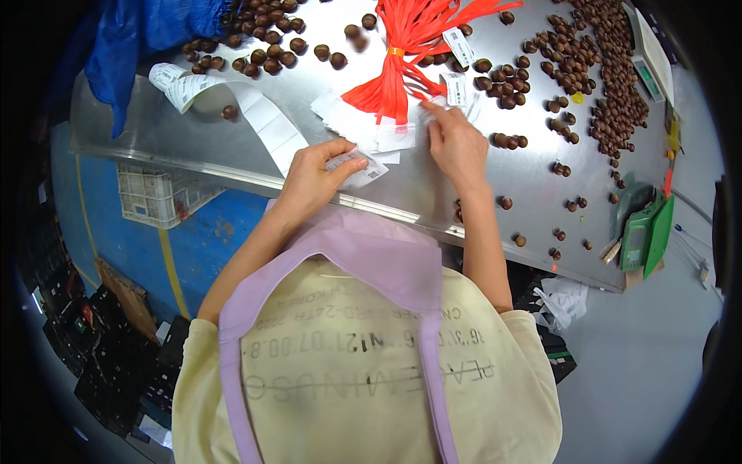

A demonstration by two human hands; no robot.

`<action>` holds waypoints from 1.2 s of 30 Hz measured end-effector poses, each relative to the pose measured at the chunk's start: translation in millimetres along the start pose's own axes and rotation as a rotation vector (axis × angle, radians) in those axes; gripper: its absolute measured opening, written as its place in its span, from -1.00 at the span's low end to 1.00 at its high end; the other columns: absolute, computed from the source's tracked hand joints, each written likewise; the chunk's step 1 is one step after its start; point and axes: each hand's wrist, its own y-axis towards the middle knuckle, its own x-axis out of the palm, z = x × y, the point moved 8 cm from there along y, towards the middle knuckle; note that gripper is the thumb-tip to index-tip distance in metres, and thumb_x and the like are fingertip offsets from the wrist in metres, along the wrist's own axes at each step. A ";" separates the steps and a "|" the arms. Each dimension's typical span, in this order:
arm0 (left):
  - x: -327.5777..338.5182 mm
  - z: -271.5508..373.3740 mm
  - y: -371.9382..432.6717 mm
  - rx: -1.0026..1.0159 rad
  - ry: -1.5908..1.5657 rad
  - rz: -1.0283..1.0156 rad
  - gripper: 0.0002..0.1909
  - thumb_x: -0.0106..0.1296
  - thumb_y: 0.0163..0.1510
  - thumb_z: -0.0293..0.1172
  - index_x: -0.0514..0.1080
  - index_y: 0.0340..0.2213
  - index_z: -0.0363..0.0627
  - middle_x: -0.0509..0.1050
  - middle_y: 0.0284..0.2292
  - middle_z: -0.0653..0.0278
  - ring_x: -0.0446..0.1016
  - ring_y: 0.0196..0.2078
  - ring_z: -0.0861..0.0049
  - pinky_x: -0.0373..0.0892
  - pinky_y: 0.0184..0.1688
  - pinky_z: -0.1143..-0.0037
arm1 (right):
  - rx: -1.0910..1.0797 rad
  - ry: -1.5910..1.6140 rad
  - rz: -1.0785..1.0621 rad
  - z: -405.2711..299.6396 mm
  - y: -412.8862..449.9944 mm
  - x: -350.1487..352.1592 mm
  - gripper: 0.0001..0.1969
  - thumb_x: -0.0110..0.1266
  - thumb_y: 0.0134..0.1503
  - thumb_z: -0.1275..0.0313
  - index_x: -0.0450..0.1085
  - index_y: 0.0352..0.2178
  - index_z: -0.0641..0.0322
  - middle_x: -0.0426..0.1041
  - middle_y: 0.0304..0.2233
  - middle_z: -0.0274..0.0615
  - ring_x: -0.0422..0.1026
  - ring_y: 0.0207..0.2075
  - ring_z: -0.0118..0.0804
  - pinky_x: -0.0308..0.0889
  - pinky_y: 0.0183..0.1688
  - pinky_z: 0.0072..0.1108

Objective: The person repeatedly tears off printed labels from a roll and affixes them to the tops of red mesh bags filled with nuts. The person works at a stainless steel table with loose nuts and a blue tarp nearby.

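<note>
My left hand pinches a printed white label near the table's front edge. My right hand reaches to the lower ends of a bundle of red plastic mesh strips, bound with an orange tie; whether its fingers grip anything is unclear. White tags lie fanned under the bundle. Two printed labels lie beyond my right fingertips, at the strips' right side. A curling strip of white labels runs from a loose coil down to beside my left hand.
Chestnuts lie in groups over the metal table, with a large heap at right. A blue cloth hangs at upper left. A green scale and a white scale stand at right. A white crate sits below.
</note>
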 end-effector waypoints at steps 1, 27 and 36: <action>-1.6 7.0 0.3 0.105 0.029 0.024 -0.83 0.09 -0.02 -0.42 0.47 -0.38 -0.29 0.50 -0.46 0.31 0.40 -0.41 0.73 0.32 -0.33 0.65 | 0.019 -0.020 0.020 5.8 2.9 -3.8 -0.75 0.01 -0.04 0.46 0.43 -0.26 0.00 0.38 -0.51 -0.22 0.43 -0.51 -0.16 0.32 -0.47 -0.39; 11.2 -13.9 6.7 -0.100 -0.380 -0.013 -0.83 0.09 -0.01 -0.44 0.39 -0.49 -0.35 0.51 -0.56 0.27 0.35 -0.52 0.84 0.26 -0.51 0.72 | 0.284 0.818 -0.101 -11.5 -11.5 22.7 -0.79 0.16 -0.08 0.48 0.39 -0.34 0.23 0.38 -0.50 -0.25 0.34 -0.55 -0.52 0.29 -0.44 -0.67; 8.5 -2.6 8.4 -0.135 -0.184 -0.010 -0.84 0.03 0.05 -0.45 0.40 -0.39 -0.34 0.51 -0.50 0.26 0.41 -0.48 0.78 0.31 -0.45 0.72 | 0.237 1.161 -0.181 -10.7 -11.8 42.4 -0.60 0.05 0.00 0.57 0.26 -0.08 0.12 0.27 -0.50 -0.38 0.27 -0.54 -0.64 0.23 -0.47 -0.76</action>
